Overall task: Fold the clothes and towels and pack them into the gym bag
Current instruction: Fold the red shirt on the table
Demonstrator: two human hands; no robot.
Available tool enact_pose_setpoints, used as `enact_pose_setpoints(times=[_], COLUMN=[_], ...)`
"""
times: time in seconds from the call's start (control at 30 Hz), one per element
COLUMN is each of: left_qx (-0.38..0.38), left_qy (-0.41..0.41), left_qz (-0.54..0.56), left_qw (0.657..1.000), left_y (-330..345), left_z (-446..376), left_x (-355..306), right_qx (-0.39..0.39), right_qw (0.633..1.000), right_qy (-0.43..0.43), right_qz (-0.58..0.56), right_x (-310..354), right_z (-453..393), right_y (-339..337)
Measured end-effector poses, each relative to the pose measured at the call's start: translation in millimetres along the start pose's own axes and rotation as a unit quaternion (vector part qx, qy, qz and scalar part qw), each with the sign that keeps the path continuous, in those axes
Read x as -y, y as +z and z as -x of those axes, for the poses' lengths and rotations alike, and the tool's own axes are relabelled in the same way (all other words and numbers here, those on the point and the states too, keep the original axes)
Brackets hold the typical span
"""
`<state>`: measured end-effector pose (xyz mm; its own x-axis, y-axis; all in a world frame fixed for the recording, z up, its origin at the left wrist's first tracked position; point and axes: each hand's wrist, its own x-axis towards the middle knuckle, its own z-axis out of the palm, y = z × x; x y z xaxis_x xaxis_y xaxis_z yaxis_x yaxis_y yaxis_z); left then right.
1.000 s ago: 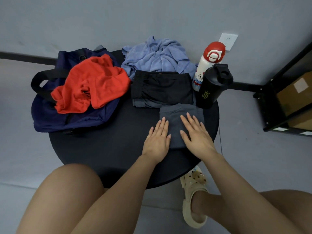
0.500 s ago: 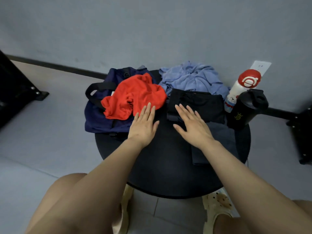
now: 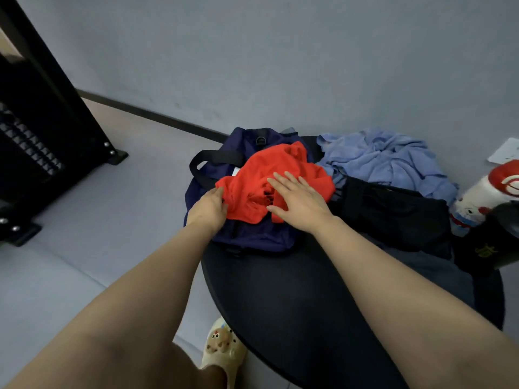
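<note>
Both of the person's hands are on the crumpled red garment (image 3: 269, 183), which lies heaped on top of the navy gym bag (image 3: 247, 237) at the far left part of the round black bench (image 3: 295, 304). The left hand (image 3: 209, 209) is at the garment's near left edge; its fingers curl into the cloth there and seem to pinch it, though the fingertips are hidden under the fabric. The right hand (image 3: 297, 202) lies flat on the middle of the garment, fingers straight and spread, pressing down rather than gripping.

The bag's black strap (image 3: 207, 161) loops out just beyond the left hand, and a metal ring (image 3: 261, 140) shows on the bag's far end, past both hands. To the right of the right hand, touching the red cloth's edge, sits a folded black garment (image 3: 393, 214). Beyond that, farther from the hands and against the wall, is a rumpled light blue towel (image 3: 387, 161). Nearer than the black garment, under the right forearm, lies a flat dark grey folded piece (image 3: 438, 276).

At the far right edge stand a white bottle with a red cap (image 3: 483, 197) and, just beside it, a black bottle (image 3: 494, 248), partly cut off. Well to the left of the left hand, on the floor, stands a black metal rack (image 3: 42, 141). A cream clog (image 3: 222, 346) shows below the bench edge.
</note>
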<state>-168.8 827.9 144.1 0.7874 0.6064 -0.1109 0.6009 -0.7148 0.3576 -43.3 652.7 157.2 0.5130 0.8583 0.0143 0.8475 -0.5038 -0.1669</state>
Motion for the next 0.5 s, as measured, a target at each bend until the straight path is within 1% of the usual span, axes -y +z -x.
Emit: enact_pose_setpoints(times=[0.07, 0.13, 0.27, 0.37, 0.43, 0.5], left_qx=[0.011, 0.03, 0.011, -0.009, -0.014, -0.02], left_qy=[-0.043, -0.075, -0.108, -0.096, -0.077, -0.062], left_qz=[0.046, 0.069, 0.137, 0.186, 0.2, 0.236], left_qw=[0.998, 0.994, 0.985, 0.978, 0.977, 0.969], left_y=[4, 11, 18, 14, 7, -3], left_z=[-9, -15, -25, -26, -24, -22], left_x=[6, 9, 9, 4, -3, -11], right_qx=[0.005, 0.017, 0.044, 0.057, 0.059, 0.052], right_qw=[1.0, 0.999, 0.997, 0.997, 0.997, 0.997], right_qy=[-0.02, -0.042, -0.065, -0.057, -0.037, -0.014], right_qz=[0.008, 0.017, 0.015, 0.0, -0.028, -0.064], right_x=[6, 12, 26, 33, 35, 38], right_z=[-17, -31, -46, -50, -49, -47], right_y=[7, 15, 34, 42, 41, 36])
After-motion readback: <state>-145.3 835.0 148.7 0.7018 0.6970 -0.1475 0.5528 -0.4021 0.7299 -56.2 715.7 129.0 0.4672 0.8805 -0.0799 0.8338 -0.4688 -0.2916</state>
